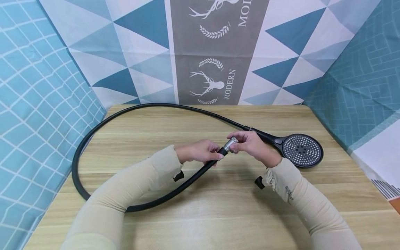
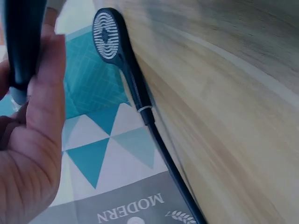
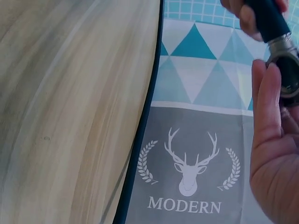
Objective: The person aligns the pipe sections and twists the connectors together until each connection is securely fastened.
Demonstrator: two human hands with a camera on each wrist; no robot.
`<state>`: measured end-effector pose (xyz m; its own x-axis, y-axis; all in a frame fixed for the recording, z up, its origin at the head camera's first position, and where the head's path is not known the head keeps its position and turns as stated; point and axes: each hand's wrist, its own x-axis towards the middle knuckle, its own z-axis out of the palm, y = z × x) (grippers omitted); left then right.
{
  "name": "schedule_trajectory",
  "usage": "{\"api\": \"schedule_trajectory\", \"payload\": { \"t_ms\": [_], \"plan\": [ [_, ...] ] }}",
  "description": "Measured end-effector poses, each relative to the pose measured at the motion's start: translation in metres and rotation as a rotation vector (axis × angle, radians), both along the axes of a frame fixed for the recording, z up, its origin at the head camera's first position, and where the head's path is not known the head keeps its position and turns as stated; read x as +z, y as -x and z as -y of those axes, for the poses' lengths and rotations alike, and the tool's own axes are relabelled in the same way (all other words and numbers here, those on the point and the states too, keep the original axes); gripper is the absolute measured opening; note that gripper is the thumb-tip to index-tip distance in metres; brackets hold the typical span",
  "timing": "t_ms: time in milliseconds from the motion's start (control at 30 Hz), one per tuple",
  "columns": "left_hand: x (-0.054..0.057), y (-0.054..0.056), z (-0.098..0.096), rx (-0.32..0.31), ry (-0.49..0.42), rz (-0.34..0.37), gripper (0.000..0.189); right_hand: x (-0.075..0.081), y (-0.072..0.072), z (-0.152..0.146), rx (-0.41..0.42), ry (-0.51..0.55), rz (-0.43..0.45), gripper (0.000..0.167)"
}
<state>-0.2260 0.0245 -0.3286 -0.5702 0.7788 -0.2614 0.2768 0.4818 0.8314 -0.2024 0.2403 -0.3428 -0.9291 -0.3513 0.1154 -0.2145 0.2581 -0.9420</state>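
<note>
A shower hose (image 1: pixel 175 193), black and flexible, loops across the left half of the table. Its free end carries a silver metal fitting (image 1: pixel 230 143). My left hand (image 1: pixel 200 151) grips the hose just below this fitting, thumb laid along it. With thumb and fingers, my right hand (image 1: pixel 251 144) pinches the fitting; the right wrist view shows the round open mouth of the fitting (image 3: pixel 282 45) at the fingertips. The hose's other end joins the handle of a black shower head (image 1: pixel 302 151), which lies spray face up at the right, beyond my right wrist.
The wooden table (image 1: pixel 218 222) meets a patterned backdrop (image 1: pixel 147 66) at the back. Blue tile-patterned cloth (image 1: pixel 28 114) borders the left side and teal cloth (image 1: pixel 353 97) the right. Small black pieces (image 1: pixel 259 182) jut out by both sleeves.
</note>
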Motion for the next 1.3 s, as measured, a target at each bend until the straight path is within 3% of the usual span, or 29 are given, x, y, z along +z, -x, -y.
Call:
{"api": "schedule_trajectory", "payload": {
  "t_ms": [233,400,533,667,733,800,967,1033,1300],
  "plan": [
    [-0.002,-0.002,-0.003,-0.011,0.042,-0.269,0.02,0.003,-0.004,0.005,-0.098,-0.047,0.007,0.032],
    [-0.006,-0.004,-0.008,0.019,0.066,-0.413,0.023,0.003,-0.005,0.007,-0.162,-0.063,0.042,0.031],
    [-0.009,-0.003,-0.012,0.055,0.099,-0.473,0.025,0.003,-0.004,0.011,-0.22,-0.04,0.092,0.031],
    [-0.012,0.001,-0.016,0.05,0.121,-0.476,0.027,0.002,0.0,0.012,-0.258,-0.024,0.162,0.033],
    [-0.014,0.004,-0.017,0.04,0.126,-0.45,0.027,0.001,0.002,0.011,-0.271,-0.022,0.206,0.034],
    [-0.016,0.008,-0.018,0.039,0.126,-0.376,0.026,-0.001,0.005,0.009,-0.267,-0.027,0.248,0.035],
    [-0.023,0.016,-0.02,0.125,0.113,-0.057,0.016,-0.005,0.013,0.005,-0.233,-0.06,0.311,0.038],
    [-0.025,0.018,-0.022,0.164,0.113,0.028,0.017,-0.008,0.017,0.002,-0.224,-0.066,0.326,0.041],
    [-0.031,0.031,-0.026,0.201,0.12,0.12,0.019,-0.016,0.028,-0.006,-0.226,-0.006,0.41,0.052]
  ]
}}
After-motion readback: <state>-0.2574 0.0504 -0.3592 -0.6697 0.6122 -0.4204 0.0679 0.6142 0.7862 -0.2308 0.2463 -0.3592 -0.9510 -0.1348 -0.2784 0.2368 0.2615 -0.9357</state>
